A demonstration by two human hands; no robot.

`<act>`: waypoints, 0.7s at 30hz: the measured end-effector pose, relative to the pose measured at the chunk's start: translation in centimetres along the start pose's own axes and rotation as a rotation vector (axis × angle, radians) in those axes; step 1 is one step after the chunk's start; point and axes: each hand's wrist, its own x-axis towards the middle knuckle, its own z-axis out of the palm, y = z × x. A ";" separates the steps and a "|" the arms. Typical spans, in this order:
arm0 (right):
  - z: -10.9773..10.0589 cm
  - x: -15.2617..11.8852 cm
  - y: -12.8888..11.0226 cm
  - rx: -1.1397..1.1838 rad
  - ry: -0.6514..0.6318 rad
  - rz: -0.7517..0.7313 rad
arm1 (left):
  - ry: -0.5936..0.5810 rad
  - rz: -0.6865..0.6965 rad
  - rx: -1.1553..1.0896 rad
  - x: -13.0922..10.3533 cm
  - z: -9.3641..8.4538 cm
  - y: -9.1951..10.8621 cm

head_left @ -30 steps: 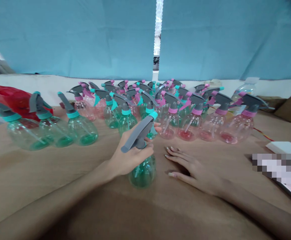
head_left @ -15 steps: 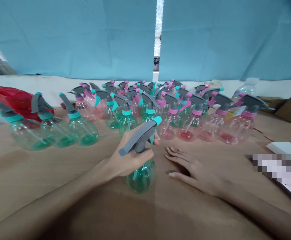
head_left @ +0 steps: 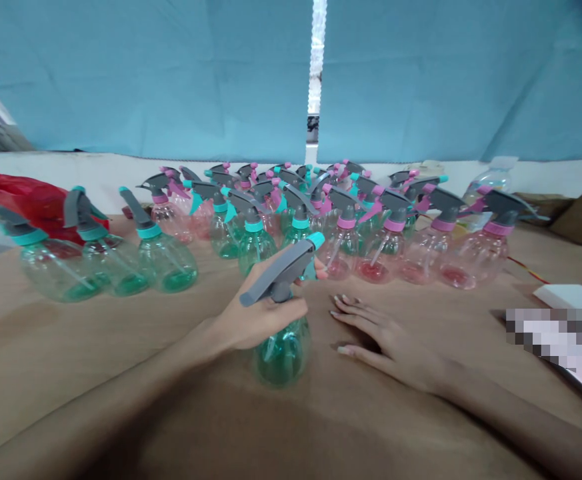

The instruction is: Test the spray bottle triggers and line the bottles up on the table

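With twelve o'clock pointing straight away from us, we are keeping the held bottle at the centre of our clock. Our left hand is closing its fingers around the neck of a round, see-through green plastic spray bottle with a grey spray head and a turquoise nozzle pointing to one o'clock. Most of those fingers are hiding behind the neck, so we are not making out whether they are squeezing the trigger, nor whether the base is touching the brown tabletop. At three o'clock, our right hand is lying palm down on the tabletop, its fingers spreading loosely and holding nothing.

Near ten o'clock, we are seeing three similar green plastic spray bottles standing side by side, with a crumpled red plastic bag lying behind them. From eleven to two o'clock, crowded rows of pink and green plastic spray bottles are standing upright. Beyond them, at twelve o'clock, a blue cloth sheet is hanging above a white wall.
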 end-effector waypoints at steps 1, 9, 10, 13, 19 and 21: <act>0.0 0.0 0.0 0.006 0.002 0.000 | 0.015 -0.008 -0.005 -0.1 0.2 -0.1; 0.1 -0.1 0.1 0.021 0.005 -0.006 | 0.230 0.000 -0.052 -0.5 1.8 -0.4; 0.1 -0.1 0.1 0.020 0.006 -0.008 | 0.221 0.001 -0.061 -0.4 1.8 -0.4; 0.1 -0.1 0.1 0.013 0.000 -0.013 | 0.199 0.013 -0.088 -0.3 1.8 -0.2; 0.1 -0.1 0.1 0.028 0.016 -0.020 | 0.178 0.005 -0.102 -0.3 1.4 0.1; 0.1 -0.1 0.1 0.036 0.019 -0.023 | 0.156 -0.004 -0.088 -0.3 1.4 0.0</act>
